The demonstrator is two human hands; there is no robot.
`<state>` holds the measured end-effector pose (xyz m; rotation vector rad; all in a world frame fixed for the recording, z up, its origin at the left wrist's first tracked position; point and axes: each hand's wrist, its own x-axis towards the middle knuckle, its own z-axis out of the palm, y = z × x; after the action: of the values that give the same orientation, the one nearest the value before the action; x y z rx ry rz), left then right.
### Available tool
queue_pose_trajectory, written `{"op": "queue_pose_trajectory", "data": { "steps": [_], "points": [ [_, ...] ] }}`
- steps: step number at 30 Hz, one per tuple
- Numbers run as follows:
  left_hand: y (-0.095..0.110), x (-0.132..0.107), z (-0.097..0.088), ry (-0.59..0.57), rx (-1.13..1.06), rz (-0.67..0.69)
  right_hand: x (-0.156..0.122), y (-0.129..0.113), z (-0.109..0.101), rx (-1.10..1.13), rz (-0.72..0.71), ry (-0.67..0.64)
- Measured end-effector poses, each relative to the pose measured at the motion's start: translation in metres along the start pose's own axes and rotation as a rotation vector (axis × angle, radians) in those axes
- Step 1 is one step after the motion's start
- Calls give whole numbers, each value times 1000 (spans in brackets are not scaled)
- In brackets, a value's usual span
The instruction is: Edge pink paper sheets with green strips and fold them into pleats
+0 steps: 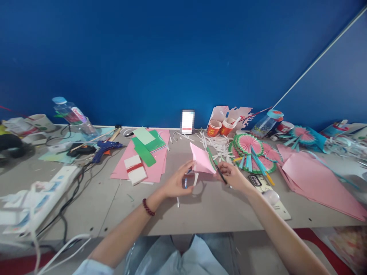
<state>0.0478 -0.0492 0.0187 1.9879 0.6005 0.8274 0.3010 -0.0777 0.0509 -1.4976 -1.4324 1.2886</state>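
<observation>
My left hand (183,179) is closed on the left edge of a folded piece of pink paper (203,159), above the front middle of the table. A green strip (211,157) runs along the paper's right edge. My right hand (233,176) grips a slim dark tool (221,175) near the paper's lower right corner. Blur hides whether this is a pair of scissors. White paper scraps (195,179) lie or hang just beneath the left hand.
To the left are pink and green sheets (156,139), a blue glue gun (106,148) and a power strip (54,198). Red paper cups (214,128), watermelon-patterned paper fans (248,147), a phone (258,182) and pink sheets (318,179) lie right. A bright phone screen (187,121) stands behind.
</observation>
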Motion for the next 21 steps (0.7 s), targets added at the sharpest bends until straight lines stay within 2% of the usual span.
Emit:
{"op": "queue_pose_trajectory", "data": {
  "steps": [5,10,15,19,21],
  "points": [
    [3,1,2,122,3,10,-2,5,47,248,-38,111],
    [0,0,7,137,33,51,9,3,78,433,-105,178],
    [1,-1,5,162,65,28,14,-1,86,505,-127,209],
    [0,0,3,341,-14,0,9,2,80,498,-77,112],
    [-3,1,2,466,-108,-65,3,4,73,448,-59,77]
  ]
}}
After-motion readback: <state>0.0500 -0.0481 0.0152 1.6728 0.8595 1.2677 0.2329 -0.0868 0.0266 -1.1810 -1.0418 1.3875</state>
